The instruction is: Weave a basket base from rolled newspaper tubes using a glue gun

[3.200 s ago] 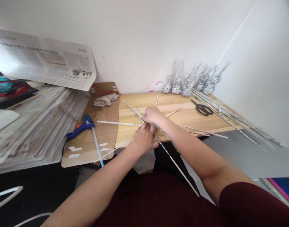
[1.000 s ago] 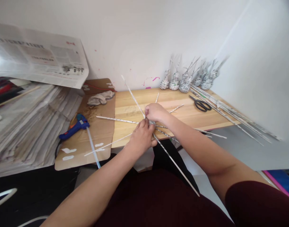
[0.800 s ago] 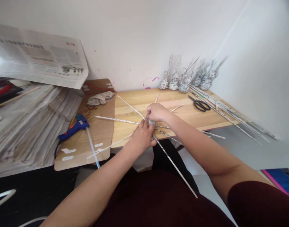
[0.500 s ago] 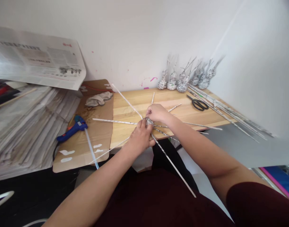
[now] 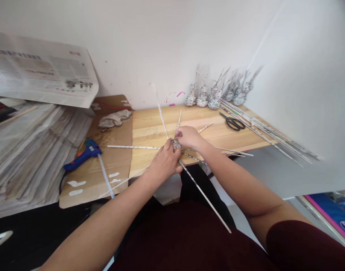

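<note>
A small round woven piece (image 5: 176,144) of rolled newspaper sits at the centre, with several thin paper sticks radiating from it over the table's front half. My left hand (image 5: 165,158) is closed around the piece from the near left, its fingertips on the weave. Just beyond, my right hand (image 5: 187,136) is in a pinch at the far side of the weave, apparently on a paper stick; its fingertips partly hide what they hold. One long paper stick (image 5: 161,113) rises from the weave toward the wall. Another paper stick (image 5: 206,197) points down over my lap.
Several gourd-shaped woven paper pieces (image 5: 202,98) stand along the wall. Black scissors (image 5: 233,123) and a bundle of paper sticks (image 5: 269,132) lie at right. On cardboard (image 5: 117,139) at left are a blue glue gun (image 5: 84,155) and gloves (image 5: 114,119), beside stacked newspapers (image 5: 48,150).
The long stick beyond the weave has swung from leaning left to nearly upright. Both hands stay at the woven piece. The whole view has shifted slightly.
</note>
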Demonstrator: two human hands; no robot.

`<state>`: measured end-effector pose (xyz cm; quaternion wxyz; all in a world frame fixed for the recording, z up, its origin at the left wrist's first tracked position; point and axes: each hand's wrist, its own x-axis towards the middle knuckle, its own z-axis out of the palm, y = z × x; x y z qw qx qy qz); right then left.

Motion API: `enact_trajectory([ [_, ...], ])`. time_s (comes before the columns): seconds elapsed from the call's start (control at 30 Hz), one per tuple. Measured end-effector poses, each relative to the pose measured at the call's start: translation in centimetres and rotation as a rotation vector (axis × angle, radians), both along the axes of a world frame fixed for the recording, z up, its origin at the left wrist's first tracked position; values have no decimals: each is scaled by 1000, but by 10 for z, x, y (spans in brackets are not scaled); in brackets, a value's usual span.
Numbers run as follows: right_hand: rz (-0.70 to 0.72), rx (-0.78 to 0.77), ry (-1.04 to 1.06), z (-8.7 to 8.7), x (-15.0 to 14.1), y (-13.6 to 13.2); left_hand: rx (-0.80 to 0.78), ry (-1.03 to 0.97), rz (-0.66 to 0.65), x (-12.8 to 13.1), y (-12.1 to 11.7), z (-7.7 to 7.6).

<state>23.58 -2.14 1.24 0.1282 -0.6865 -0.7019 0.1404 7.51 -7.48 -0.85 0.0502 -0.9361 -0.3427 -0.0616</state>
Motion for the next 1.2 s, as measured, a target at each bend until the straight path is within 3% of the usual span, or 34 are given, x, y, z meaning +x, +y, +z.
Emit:
enact_trajectory([
  [0.17, 40, -20, -1, 2, 2, 0, -129, -32, 38, 0, 0, 3],
  [0.47, 66, -111, -88, 17, -2, 5, -148, -30, 81, -1, -3, 6],
  [0.77, 141, 125, 81, 1, 18, -12, -153, -31, 86, -2, -3, 7],
  [0.97, 258, 129, -227, 4, 16, -21, -163, -25, 83, -1, -3, 10],
  [1.2, 252, 373, -451, 6, 1, -34, -177, -35, 67, -1, -1, 7],
])
